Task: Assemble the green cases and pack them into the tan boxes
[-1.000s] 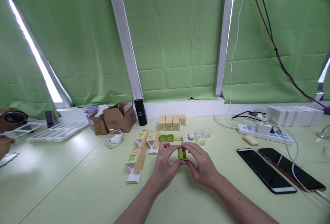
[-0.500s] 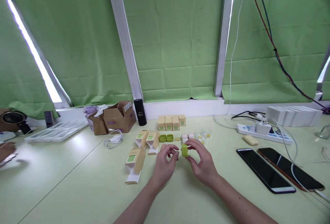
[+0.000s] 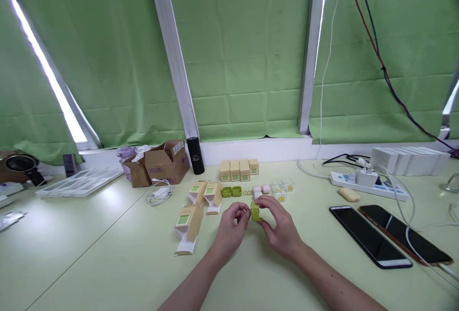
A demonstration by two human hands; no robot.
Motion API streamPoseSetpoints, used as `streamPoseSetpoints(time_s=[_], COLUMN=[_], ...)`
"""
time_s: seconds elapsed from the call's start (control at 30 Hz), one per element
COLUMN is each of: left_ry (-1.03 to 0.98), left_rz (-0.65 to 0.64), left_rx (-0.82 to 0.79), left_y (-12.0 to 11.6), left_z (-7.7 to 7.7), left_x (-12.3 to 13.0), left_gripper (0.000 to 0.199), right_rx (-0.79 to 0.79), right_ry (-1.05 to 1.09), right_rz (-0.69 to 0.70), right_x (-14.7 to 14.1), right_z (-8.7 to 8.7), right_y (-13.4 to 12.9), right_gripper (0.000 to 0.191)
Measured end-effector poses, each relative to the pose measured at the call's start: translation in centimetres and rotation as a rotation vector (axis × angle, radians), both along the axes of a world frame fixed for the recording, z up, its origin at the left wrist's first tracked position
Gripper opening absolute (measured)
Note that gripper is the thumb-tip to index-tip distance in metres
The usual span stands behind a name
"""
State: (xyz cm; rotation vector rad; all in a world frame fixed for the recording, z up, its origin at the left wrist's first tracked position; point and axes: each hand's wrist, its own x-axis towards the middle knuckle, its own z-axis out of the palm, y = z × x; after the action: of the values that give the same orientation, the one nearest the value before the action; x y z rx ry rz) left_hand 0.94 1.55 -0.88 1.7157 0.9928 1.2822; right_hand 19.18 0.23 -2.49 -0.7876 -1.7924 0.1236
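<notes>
Between the thumb and fingers of my right hand (image 3: 281,225) is a small green case (image 3: 255,211), held upright above the table. My left hand (image 3: 233,222) is at the case's left side, thumb and fingertips pinched together; whatever is between them is too small to make out. Beyond my hands lie two green open trays (image 3: 231,191), small yellow pieces (image 3: 247,192), pale pink pieces (image 3: 265,189) and clear containers (image 3: 281,187). Three opened cartons (image 3: 190,218) lie left of my left hand. Several closed small boxes (image 3: 239,170) stand in a row behind.
A black cylinder (image 3: 195,155) and a brown cardboard box (image 3: 167,163) stand at the back left, near a coiled white cable (image 3: 158,193). Two phones (image 3: 369,237), a power strip (image 3: 366,184) and loose cables lie at the right. A divided clear tray (image 3: 81,182) is far left.
My left fingertips have closed in against the green case, which has turned slightly and shifted a little left. The other person's hand at the far left has gone out of view.
</notes>
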Motion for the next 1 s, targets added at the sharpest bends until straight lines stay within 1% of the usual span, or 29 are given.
streamPoseSetpoints(time_s=[0.17, 0.33, 0.5, 0.7, 1.0], left_ry=[-0.022, -0.032, -0.033, -0.021, -0.006], left_rz=[-0.029, -0.063, -0.044, -0.01, -0.01], left_rx=[-0.026, -0.057, -0.088, -0.104, -0.103], left_y=[-0.14, -0.26, -0.29, -0.28, -0.19], left_z=[0.21, 0.22, 0.22, 0.47, 0.46], left_x=[0.09, 0.08, 0.17, 0.41, 0.4], left_gripper=[0.023, 0.024, 0.018, 0.012, 0.012], right_rx=[0.014, -0.003, -0.045, -0.057, -0.055], right_ry=[0.005, 0.011, 0.019, 0.036, 0.043], right_rz=[-0.005, 0.013, 0.046, 0.064, 0.072], right_x=[-0.08, -0.2, -0.3, -0.43, -0.53], right_z=[0.05, 0.11, -0.05, 0.07, 0.08], right_y=[0.05, -0.03, 0.01, -0.03, -0.1], right_gripper=[0.042, 0.042, 0.044, 0.043, 0.045])
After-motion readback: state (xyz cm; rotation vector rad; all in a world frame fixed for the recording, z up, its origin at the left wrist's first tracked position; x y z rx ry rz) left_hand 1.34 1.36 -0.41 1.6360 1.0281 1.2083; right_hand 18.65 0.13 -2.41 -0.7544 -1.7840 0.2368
